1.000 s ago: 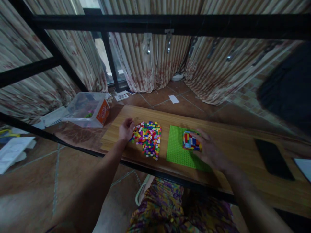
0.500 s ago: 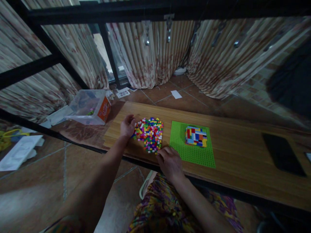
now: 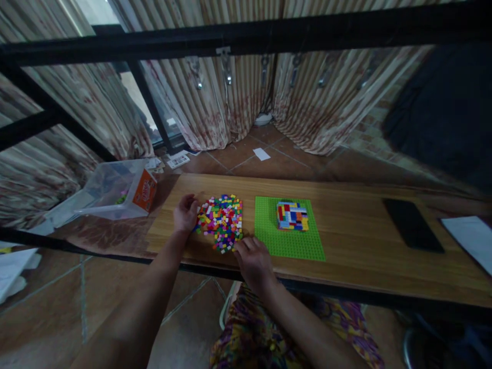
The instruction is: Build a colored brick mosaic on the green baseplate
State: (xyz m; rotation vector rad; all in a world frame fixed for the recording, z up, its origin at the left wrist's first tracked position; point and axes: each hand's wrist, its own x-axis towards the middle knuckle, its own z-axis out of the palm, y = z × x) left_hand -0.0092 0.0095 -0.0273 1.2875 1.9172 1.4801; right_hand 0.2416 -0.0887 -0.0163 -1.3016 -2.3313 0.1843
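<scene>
A loose pile of small toy bricks (image 3: 223, 218) in many colours lies on the wooden table (image 3: 353, 225). My left hand (image 3: 186, 212) rests at the pile's left edge with its fingers curled in. Whether a brick is between them is too small to make out. At the pile's near right corner, my right hand (image 3: 254, 260) has its thumb and fingers drawn together at the outermost bricks; the back of the hand hides what they may hold. To the right lies a green baseplate (image 3: 284, 246), bearing a blocky multicoloured brick build (image 3: 292, 216).
A black phone-like slab (image 3: 413, 225) and a white paper sheet (image 3: 471, 241) lie toward the table's right end. Beyond the left end stands a clear plastic bin (image 3: 111, 192) with an orange label. A dark metal bar (image 3: 246, 38) crosses in front of the curtains.
The camera view has turned a little to the right, so everything sits farther left. Both hands stay at the edges of the brick pile, and the build looks unchanged.
</scene>
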